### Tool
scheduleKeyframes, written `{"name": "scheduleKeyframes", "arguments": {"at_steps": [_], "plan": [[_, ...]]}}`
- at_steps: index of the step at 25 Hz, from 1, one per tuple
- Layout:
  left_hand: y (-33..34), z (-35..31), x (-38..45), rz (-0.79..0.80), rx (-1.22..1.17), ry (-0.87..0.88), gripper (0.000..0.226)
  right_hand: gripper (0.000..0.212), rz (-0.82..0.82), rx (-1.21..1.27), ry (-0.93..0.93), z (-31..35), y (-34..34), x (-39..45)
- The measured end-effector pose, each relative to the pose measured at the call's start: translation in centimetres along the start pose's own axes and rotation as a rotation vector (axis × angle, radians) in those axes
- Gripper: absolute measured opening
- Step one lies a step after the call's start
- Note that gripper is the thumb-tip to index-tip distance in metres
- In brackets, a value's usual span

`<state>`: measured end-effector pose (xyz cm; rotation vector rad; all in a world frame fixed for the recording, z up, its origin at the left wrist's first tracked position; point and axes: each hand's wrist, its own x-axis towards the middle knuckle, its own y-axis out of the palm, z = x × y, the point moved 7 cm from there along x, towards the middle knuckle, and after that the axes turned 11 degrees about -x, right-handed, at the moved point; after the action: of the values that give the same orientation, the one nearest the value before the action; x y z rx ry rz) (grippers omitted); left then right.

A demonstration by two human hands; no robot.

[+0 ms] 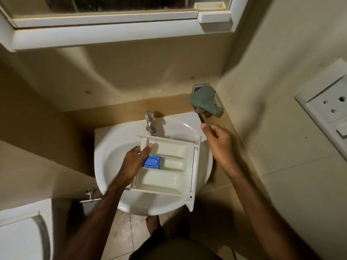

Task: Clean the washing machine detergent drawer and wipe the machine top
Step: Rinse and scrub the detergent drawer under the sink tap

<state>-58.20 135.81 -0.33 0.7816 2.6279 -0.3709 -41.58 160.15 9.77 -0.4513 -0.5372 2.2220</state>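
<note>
A cream detergent drawer (pixel 169 171) with a blue insert (pixel 152 162) lies across the white sink basin (pixel 112 152), its front panel toward the right. My left hand (pixel 134 162) grips the drawer's left end, thumb over its back wall. To the right of the drawer, my right hand (pixel 218 141) hovers with fingers loosely curled and nothing in it, just below a green cloth (pixel 204 100). The cloth is draped over a metal wall holder (pixel 201 87).
A chrome tap (pixel 150 121) stands at the back of the basin, right behind the drawer. Above it is a mirror cabinet (pixel 112 25). A socket plate (pixel 326 107) is on the right wall. A toilet (pixel 22 237) is at the lower left.
</note>
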Motion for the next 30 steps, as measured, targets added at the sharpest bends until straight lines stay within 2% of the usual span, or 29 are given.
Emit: {"name": "scheduleKeyframes", "arguments": {"at_steps": [4,7,8,10,13,16,19,20,22,23,25,27,30], "plan": [[-0.7,0.6,-0.8,-0.106,-0.062,-0.022,0.054,0.045,0.286,-0.063,0.240,-4.5,4.0,-4.8],[-0.9,1.5,-0.9,-0.103,-0.039,-0.018,0.065,0.065,0.326,-0.090,0.351,-6.1,6.0,-5.7],[-1.1,1.8,-0.8,-0.111,-0.034,-0.021,0.068,0.068,0.355,-0.067,0.381,-6.4,6.4,-5.7],[-1.1,2.1,-0.6,-0.118,-0.038,-0.021,0.066,0.056,0.435,0.054,0.406,-6.3,6.9,-6.0],[-0.9,2.4,-0.7,-0.113,-0.048,-0.036,0.071,0.038,0.411,0.133,0.358,-6.4,7.0,-5.6],[-0.6,3.0,-0.5,-0.078,-0.004,-0.129,0.084,0.044,0.314,0.062,0.329,-7.4,7.5,-4.8],[-1.4,2.8,-0.8,0.082,0.088,-0.290,0.079,0.048,0.305,0.027,0.349,-8.0,8.2,-4.2],[-2.5,2.3,-0.6,0.072,0.110,-0.299,0.080,0.050,0.307,0.013,0.359,-8.1,8.3,-3.9],[-5.9,-0.2,0.0,-0.122,0.234,-0.135,0.084,0.053,0.310,-0.028,0.394,-8.3,8.6,-3.1],[-7.3,-1.9,0.4,-0.241,0.328,0.026,0.082,0.053,0.320,-0.048,0.412,-8.4,9.0,-2.7],[-7.6,-6.1,1.7,-0.303,0.505,0.360,0.063,0.049,0.345,-0.087,0.432,-8.1,9.7,-1.8],[-5.4,-9.7,4.0,-0.163,0.712,0.604,0.035,0.049,0.371,-0.106,0.429,-7.7,10.6,-0.9],[-0.9,-11.0,8.3,0.179,1.176,0.842,0.047,0.057,0.402,-0.127,0.426,-7.3,12.1,0.1]]}}
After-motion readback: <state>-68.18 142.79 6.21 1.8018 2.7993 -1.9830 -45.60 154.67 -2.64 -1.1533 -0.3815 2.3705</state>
